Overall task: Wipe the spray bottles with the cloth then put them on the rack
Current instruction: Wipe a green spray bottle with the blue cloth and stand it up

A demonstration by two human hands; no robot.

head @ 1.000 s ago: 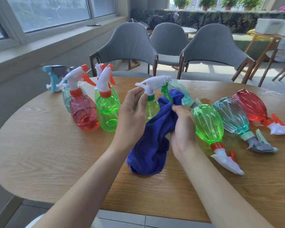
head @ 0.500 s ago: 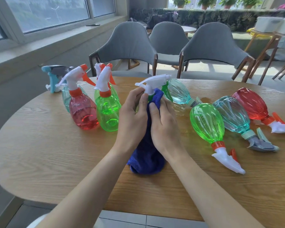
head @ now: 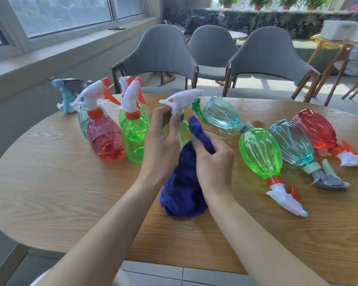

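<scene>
My left hand (head: 161, 145) grips the neck of an upright green spray bottle (head: 183, 131) with a white head, at the table's middle. My right hand (head: 213, 159) holds a blue cloth (head: 184, 182) against that bottle's body; the cloth hangs down onto the table and hides most of the bottle. Upright to the left stand a red bottle (head: 103, 137), a green bottle (head: 133, 137) and, behind them, a teal bottle (head: 82, 120). Lying on the right are a teal bottle (head: 223, 114), a green bottle (head: 260, 153), another teal bottle (head: 291, 145) and a red bottle (head: 316, 129).
The round wooden table (head: 70, 193) has its front edge close to me. Grey chairs (head: 159, 52) stand behind it, with a window sill (head: 50, 54) at the left. No rack is in view.
My right hand with the cloth moved left onto the held bottle, then slid down its body. The left hand kept its hold on the neck.
</scene>
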